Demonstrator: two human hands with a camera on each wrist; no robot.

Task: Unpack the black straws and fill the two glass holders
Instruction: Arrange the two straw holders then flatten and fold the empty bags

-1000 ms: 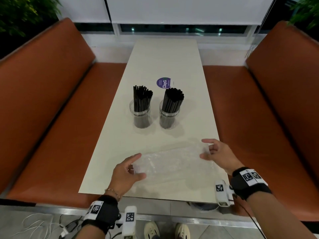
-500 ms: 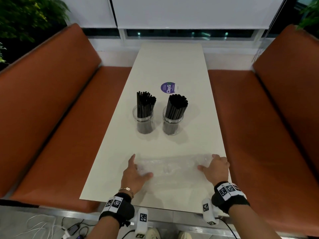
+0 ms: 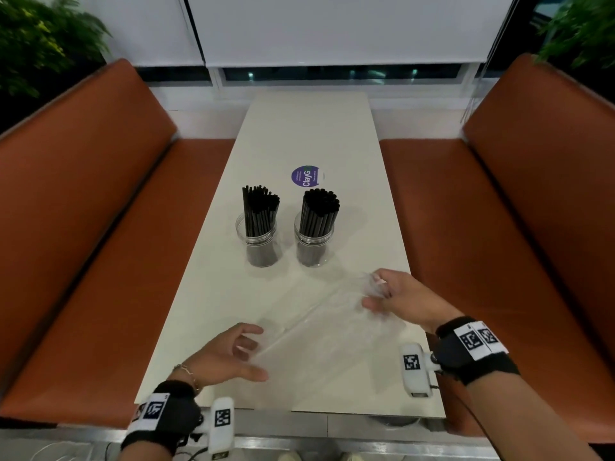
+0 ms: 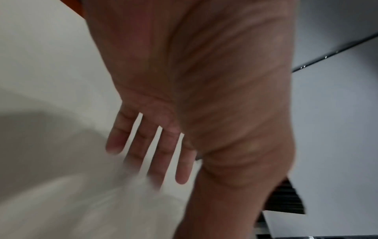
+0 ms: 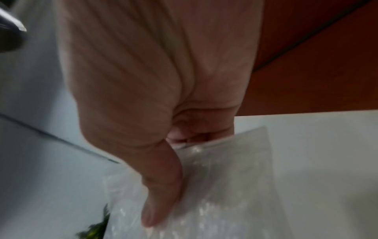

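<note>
Two glass holders stand mid-table, the left holder point(image 3: 256, 242) and the right holder point(image 3: 313, 249), each packed with upright black straws point(image 3: 260, 211) point(image 3: 319, 211). An empty clear plastic bag point(image 3: 319, 331) stretches diagonally over the near end of the table. My right hand point(image 3: 374, 291) pinches its far end, raised off the table; in the right wrist view the thumb point(image 5: 163, 186) lies on the bag point(image 5: 225, 186). My left hand point(image 3: 259, 352) hovers at the bag's near end with spread, straight fingers point(image 4: 155, 153); the bag point(image 4: 102, 202) is blurred at their tips.
The long pale table point(image 3: 309, 128) carries a round purple sticker point(image 3: 307, 176) behind the holders. Orange benches run along the left point(image 3: 100, 227) and the right point(image 3: 499, 227). A window with white blinds closes the far end.
Both hands lay flat on the bag half a second ago. The right hand has since pinched one end and lifted it up and forward; the left hand has risen off it, fingers spread.
</note>
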